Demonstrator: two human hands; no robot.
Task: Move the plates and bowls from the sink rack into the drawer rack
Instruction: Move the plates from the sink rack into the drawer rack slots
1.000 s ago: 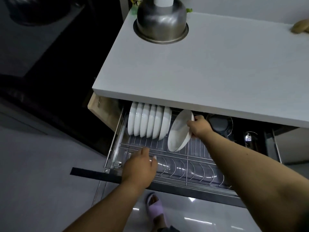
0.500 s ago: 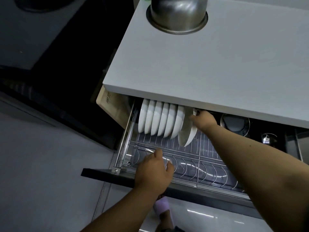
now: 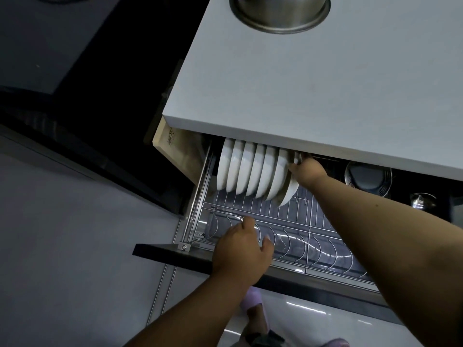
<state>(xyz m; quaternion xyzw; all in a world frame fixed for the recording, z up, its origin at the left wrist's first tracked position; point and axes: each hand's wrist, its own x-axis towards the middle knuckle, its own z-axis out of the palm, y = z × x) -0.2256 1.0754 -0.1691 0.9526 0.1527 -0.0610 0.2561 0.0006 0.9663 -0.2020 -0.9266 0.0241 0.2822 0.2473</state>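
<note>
The wire drawer rack [image 3: 255, 216] is pulled out under the white countertop. Several white plates [image 3: 248, 169] stand upright in a row in its back left slots. At the right end of that row a white plate [image 3: 290, 191] leans against the others, and my right hand [image 3: 304, 169] grips its upper rim. Resting over the front wire row near the drawer's dark front panel is my left hand [image 3: 244, 249], fingers spread and holding nothing. The sink rack is out of view.
A steel bowl [image 3: 280, 11] sits upside down on the countertop [image 3: 325, 83] above. In the drawer's dark right part lie a steel dish [image 3: 365, 179] and a small metal item [image 3: 423, 200]. A wooden board [image 3: 175, 151] stands left of the drawer. My slippered feet [image 3: 253, 301] are below.
My right hand has pushed the tilted plate left and upright into the row against the other plates. The view has shifted closer to the drawer; my left hand stays on the front wires.
</note>
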